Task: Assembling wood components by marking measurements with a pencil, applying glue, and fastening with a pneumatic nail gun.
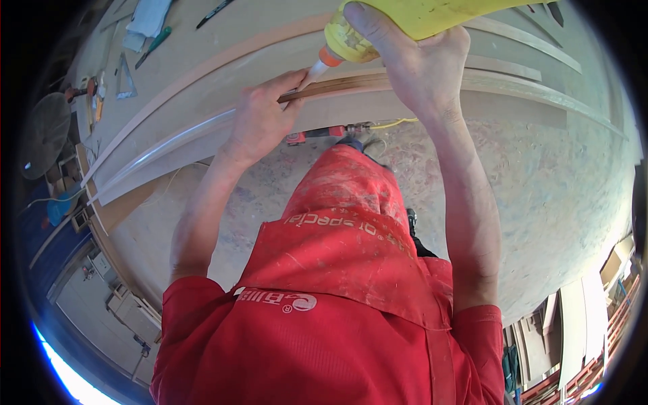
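My right hand is wrapped round a yellow squeeze bottle, its thumb pressed on the bottle's yellow cap end. The bottle is tilted, and its pale nozzle with an orange collar points down to the left. Beside the nozzle tip, my left hand grips the edge of a long, thin wooden strip. The nozzle tip meets the strip at the left fingers; whether any glue comes out cannot be made out. A long strip with a shiny face runs on to the left of that hand.
Long pale strips lie across the workbench. On its far left are a green-handled tool, a white cloth, a dark pen and a set square. A red power tool lies below the bench's near edge.
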Demonstrator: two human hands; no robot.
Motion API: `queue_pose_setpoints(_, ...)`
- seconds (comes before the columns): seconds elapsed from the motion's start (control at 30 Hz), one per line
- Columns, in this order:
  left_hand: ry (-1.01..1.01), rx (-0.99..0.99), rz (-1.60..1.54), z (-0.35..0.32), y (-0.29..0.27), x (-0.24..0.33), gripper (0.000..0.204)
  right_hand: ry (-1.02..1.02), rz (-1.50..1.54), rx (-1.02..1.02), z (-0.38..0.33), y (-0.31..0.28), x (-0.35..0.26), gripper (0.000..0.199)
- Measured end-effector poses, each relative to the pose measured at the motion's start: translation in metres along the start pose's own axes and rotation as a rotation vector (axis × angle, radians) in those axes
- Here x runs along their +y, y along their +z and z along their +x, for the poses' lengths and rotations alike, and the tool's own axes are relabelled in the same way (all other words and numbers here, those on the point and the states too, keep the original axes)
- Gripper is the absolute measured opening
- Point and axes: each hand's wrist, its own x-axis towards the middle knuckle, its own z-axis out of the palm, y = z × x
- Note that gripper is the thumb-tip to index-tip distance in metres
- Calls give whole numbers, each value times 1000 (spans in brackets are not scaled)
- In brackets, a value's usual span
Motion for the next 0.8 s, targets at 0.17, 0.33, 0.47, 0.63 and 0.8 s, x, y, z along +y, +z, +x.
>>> queue_pose_setpoints(0.17,30,-16,-56,38,50,54,37,-29,-46,32,14,-82,-15,16)
queue_pose_setpoints(0.33,39,-17,-114,72,103,118,37,-23,-19,49,25,-168,-35,16)
queue_pose_setpoints(0.47,19,-15,-122,111,151,193,38,-49,-58,56,41,-262,-64,17)
queue_pose_setpoints(0.63,-8,-24,-106,166,219,296,38,-214,-16,-6,78,-391,-77,18)
queue_pose_setpoints(0.8,-22,-31,-96,215,282,372,41,-195,23,19,98,-494,-98,18)
